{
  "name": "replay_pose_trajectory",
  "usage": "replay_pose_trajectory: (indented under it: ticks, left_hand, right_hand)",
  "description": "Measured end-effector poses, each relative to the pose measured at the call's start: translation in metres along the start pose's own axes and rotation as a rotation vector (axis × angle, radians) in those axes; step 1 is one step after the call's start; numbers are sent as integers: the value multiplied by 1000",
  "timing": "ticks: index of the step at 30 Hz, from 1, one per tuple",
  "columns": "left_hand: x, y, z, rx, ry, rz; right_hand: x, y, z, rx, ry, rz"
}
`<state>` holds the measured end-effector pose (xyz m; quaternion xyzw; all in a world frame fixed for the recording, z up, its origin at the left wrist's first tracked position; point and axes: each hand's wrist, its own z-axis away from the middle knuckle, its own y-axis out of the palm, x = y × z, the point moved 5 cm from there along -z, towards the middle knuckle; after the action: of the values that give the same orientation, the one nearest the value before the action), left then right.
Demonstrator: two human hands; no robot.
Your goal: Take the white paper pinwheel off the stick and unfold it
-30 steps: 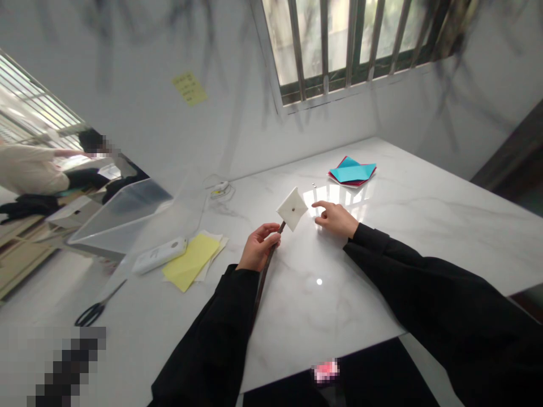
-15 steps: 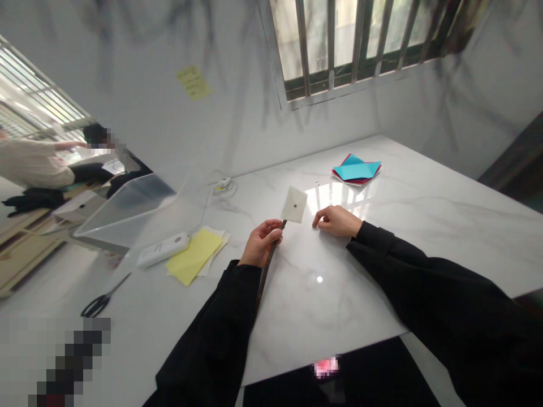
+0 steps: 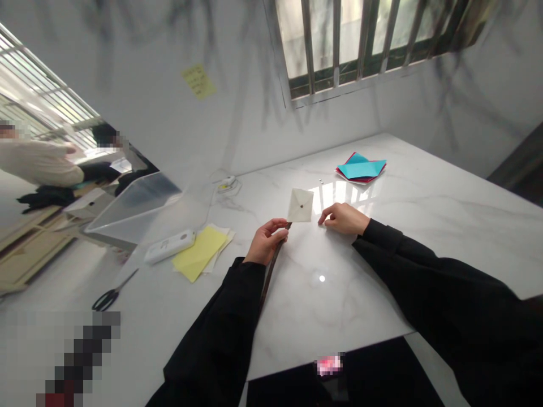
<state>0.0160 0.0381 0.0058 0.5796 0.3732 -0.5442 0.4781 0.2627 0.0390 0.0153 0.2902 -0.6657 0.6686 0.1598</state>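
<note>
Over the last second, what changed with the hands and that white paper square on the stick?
The right hand curled its pointing finger in and now rests loosely fisted on the table. The white paper square turned slightly on its stick. The left hand kept its grip on the stick; the papers and scissors stayed put.

White marble table [image 3: 382,271], centre: left hand [image 3: 266,242] w/ dark stick [image 3: 271,268], white folded paper square [image 3: 301,204] on its tip. Right hand [image 3: 343,217] just right of it. Blue-and-red paper stack [image 3: 361,168] behind, far right. Yellow paper sheets [image 3: 199,252], white remote [image 3: 169,246], black scissors [image 3: 113,292] to left; clear plastic box [image 3: 131,206] behind those.
</note>
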Motion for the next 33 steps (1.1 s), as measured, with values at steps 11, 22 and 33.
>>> replay_pose_trajectory:
  ticks: [11, 22, 33]
  left_hand:
    - [2, 3, -1, 65, 2, -31]
    - [-2, 2, 0, 36, 1, 4]
    - [1, 1, -1, 26, 1, -11]
  right_hand:
    - [5, -22, 6, -362, 12, -11]
    - [-18, -1, -3, 44, 86, 192]
    - [-4, -11, 2, -211, 112, 104]
